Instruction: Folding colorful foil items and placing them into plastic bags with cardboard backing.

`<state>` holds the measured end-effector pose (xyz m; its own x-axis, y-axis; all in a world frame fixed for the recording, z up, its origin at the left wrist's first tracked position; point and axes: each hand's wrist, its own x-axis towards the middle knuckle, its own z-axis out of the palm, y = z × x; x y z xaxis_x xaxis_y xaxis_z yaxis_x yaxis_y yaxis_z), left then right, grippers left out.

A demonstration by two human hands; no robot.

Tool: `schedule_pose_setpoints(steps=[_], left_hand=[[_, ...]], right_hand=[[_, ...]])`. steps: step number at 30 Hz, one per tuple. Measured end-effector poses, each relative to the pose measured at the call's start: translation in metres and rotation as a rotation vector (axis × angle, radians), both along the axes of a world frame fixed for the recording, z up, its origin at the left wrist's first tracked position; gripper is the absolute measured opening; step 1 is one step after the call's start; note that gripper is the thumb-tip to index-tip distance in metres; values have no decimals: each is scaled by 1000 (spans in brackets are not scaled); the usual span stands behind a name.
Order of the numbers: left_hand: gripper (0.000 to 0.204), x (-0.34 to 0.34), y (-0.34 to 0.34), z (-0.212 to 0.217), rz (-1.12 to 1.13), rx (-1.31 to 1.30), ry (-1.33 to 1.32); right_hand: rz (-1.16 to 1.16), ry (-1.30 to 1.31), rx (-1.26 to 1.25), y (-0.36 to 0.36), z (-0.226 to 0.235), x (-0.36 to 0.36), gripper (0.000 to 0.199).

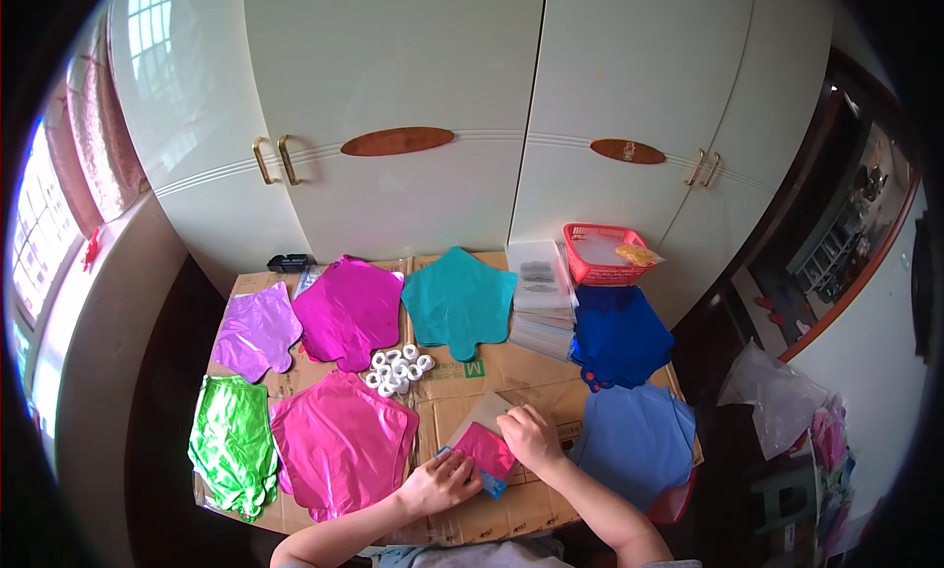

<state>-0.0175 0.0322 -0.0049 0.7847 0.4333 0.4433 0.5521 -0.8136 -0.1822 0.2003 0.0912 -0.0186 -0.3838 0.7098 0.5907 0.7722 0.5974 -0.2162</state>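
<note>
My left hand [439,482] and my right hand [528,437] both press on a small folded pink foil piece [484,449] that lies over a blue one [494,485] on a cardboard-covered table [492,371]. A grey card [484,411] sticks out behind the folded stack. Left of my hands lies a pile of flat pink foil balloons [342,440]. On my right is a pile of light blue balloons [634,438].
Piles of flat star-shaped foil balloons cover the cardboard: green [234,442], lilac [256,330], magenta [350,308], teal [459,298], dark blue [619,334]. Several white tape rolls [398,367] sit mid-table. Clear bags [541,293] and a red basket [602,253] stand at the back, before white cupboard doors [393,125].
</note>
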Motion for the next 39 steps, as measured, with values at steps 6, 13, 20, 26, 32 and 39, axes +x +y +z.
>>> schedule_pose_setpoints(steps=[6, 13, 20, 26, 32, 39], left_hand=[[22, 6, 2, 0, 36, 16, -43], [23, 9, 1, 0, 17, 20, -34], [21, 15, 9, -3, 12, 35, -20], [24, 18, 9, -5, 2, 39, -21], [21, 15, 15, -3, 18, 69, -12], [19, 29, 30, -11, 42, 55, -14]], right_hand=[[-39, -161, 9, -3, 10, 9, 6], [13, -153, -28, -14, 12, 9, 3], [4, -72, -92, -9, 10, 9, 7], [57, -19, -50, 11, -2, -3, 8], [139, -95, 4, 9, 8, -11, 7], [153, -103, -22, 13, 10, -7, 7]])
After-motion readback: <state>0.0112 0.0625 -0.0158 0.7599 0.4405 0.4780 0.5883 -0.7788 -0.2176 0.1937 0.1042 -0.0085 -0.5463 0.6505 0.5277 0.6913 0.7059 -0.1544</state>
